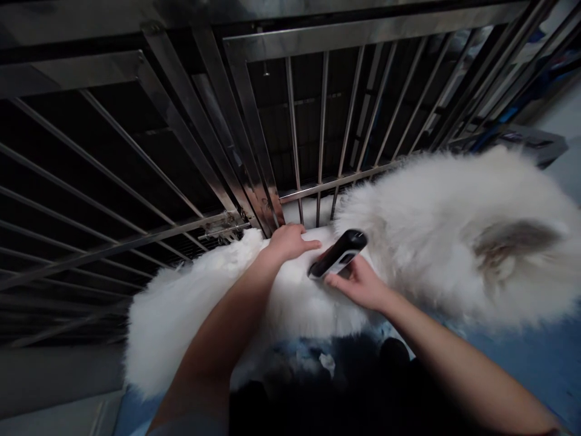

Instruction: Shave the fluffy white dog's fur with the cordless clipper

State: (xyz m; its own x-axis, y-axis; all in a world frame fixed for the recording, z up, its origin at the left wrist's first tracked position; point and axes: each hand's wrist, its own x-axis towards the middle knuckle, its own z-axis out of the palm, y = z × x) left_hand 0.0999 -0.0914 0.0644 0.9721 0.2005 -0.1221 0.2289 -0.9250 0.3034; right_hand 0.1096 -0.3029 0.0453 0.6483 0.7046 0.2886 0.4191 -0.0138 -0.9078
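Note:
A large white fluffy dog [436, 230] stretches across the view, close along the barred cage. Its middle is shorn short, while long fur covers both ends. My right hand [363, 284] is closed round a black hair clipper [338, 254], whose lower end meets the shorn coat on the back. To the left of the clipper, my left hand [290, 242] lies on the dog with its thumb stretched out; it holds nothing. Some of its fingers are hidden from me on the far side of the body.
Metal cage doors with bars [322, 121] rise right behind the dog, with a latch [227, 224] low at the centre. Tufts of cut white fur [327, 363] lie near my dark clothing. Blue floor [526, 357] shows at the lower right. A grey box-like object [535, 142] stands beyond the dog.

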